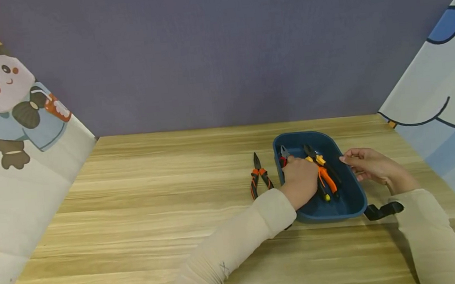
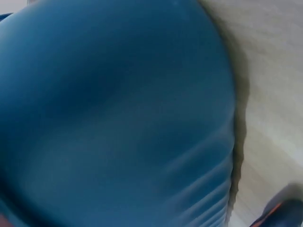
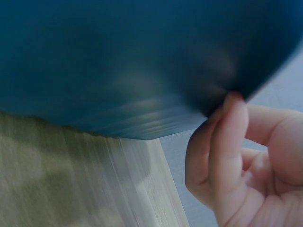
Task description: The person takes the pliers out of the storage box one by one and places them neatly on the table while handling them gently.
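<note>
A dark blue plastic bin (image 1: 352,201) stands on the table with several pliers inside. My left hand (image 1: 301,176) reaches into its left side, fingers curled over red-handled pliers (image 1: 283,160) whose jaws point away from me. The handles are mostly hidden under that hand. Beside it in the bin lie orange-handled pliers (image 1: 327,180) and another tool with yellow and black handles (image 1: 320,160). My right hand (image 1: 372,170) pinches the bin's right rim between thumb and fingers. In the right wrist view, its fingertips (image 3: 234,106) press against the outer wall.
Long-nose pliers (image 1: 258,173) with orange and black handles lie spread on the wooden table (image 1: 155,202), just left of the bin. A grey-purple panel (image 1: 220,57) closes off the back. Printed panels (image 1: 443,96) flank both sides. A black strap (image 1: 384,210) sits near my right wrist.
</note>
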### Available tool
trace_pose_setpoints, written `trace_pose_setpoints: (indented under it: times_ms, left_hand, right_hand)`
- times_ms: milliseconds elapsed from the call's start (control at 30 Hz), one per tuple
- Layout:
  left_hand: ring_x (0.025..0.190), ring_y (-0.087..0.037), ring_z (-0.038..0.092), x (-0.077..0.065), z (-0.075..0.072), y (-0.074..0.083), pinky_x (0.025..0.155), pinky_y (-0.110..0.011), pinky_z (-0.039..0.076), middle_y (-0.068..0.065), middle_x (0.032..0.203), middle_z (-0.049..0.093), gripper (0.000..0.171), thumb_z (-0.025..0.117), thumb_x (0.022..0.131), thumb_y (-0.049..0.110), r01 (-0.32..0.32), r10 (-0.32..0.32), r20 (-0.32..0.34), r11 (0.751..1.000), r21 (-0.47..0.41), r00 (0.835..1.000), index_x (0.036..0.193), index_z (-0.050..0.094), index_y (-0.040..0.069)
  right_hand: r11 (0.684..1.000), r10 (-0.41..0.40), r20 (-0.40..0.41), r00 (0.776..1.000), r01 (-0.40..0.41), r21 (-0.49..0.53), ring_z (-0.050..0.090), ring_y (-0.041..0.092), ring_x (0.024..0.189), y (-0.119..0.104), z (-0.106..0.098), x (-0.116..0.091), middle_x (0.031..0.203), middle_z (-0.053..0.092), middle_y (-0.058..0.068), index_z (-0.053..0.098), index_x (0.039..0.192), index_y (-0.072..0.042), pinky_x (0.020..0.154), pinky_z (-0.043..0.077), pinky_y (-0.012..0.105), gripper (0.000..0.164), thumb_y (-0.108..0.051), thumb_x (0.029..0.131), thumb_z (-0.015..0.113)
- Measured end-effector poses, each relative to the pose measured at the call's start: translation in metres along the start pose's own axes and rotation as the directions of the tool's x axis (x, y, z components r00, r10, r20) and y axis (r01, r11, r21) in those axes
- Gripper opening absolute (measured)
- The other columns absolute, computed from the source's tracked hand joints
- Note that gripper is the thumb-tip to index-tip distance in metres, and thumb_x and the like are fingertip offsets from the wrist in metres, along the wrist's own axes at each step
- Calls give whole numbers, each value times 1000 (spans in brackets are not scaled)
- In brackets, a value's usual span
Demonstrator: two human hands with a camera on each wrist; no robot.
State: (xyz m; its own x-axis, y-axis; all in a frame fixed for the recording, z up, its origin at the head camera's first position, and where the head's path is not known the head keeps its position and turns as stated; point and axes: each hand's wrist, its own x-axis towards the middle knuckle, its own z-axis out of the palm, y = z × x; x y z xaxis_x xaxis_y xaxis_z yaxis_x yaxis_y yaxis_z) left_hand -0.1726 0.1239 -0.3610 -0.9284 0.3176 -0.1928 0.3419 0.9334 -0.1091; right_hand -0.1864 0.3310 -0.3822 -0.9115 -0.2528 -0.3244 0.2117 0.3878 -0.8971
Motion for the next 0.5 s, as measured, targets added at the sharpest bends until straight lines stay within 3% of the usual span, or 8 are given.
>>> trace_pose_setpoints:
  times_ms: [100, 200, 300, 367, 433, 500]
  left_hand:
    - [113, -15, 57, 1, -1, -1, 66, -23, 55, -3, 137, 51, 34, 55, 94, 35, 30, -30, 23, 1000, 2, 999, 127, 58, 30]
    - [125, -18, 51, 3, -1, -2, 60, -20, 54, -5, 143, 45, 40, 49, 96, 41, 37, -40, 37, 998, 60, 999, 134, 51, 30]
    - [118, -19, 56, 7, -2, -3, 53, -18, 52, -4, 142, 47, 41, 45, 97, 43, 37, -42, 48, 995, 92, 998, 137, 47, 32]
    - [109, -16, 61, 9, -3, -3, 64, -21, 54, 0, 138, 52, 39, 47, 96, 43, 37, -41, 47, 996, 82, 998, 134, 50, 33]
    - [91, -10, 65, 11, -4, -4, 75, -21, 51, 6, 123, 62, 34, 49, 96, 42, 35, -38, 42, 997, 63, 998, 127, 57, 32]
    - [67, -3, 53, 13, -5, -5, 68, -18, 42, 12, 86, 62, 26, 49, 96, 42, 38, -41, 38, 997, 69, 998, 112, 64, 31]
  right_hand:
    - [1000, 0, -6, 1000, 0, -7, 60, 9, 67, 0, 0, 0, 79, 59, -8, 53, 94, -14, 57, 53, 28, 13, -24, 100, 47]
    - [1000, 0, -11, 1000, 0, -8, 60, 9, 67, 1, 1, 0, 79, 58, -8, 53, 95, -14, 57, 52, 28, 13, -25, 100, 47]
    - [1000, -1, -10, 1000, 1, -5, 60, 9, 66, 1, 1, 0, 78, 58, -7, 53, 95, -13, 57, 52, 28, 13, -25, 100, 47]
    - [1000, -3, -9, 1000, 3, -2, 60, 9, 66, 1, 1, 0, 78, 58, -7, 53, 95, -13, 57, 52, 28, 14, -24, 100, 47]
    - [1000, -2, -10, 1000, 2, 0, 60, 9, 66, 1, 2, 0, 78, 58, -7, 53, 95, -13, 57, 52, 28, 14, -24, 100, 47]
    - [1000, 1, -12, 1000, -1, 1, 59, 9, 66, 1, 2, 1, 78, 58, -8, 53, 95, -13, 57, 52, 27, 14, -25, 100, 47]
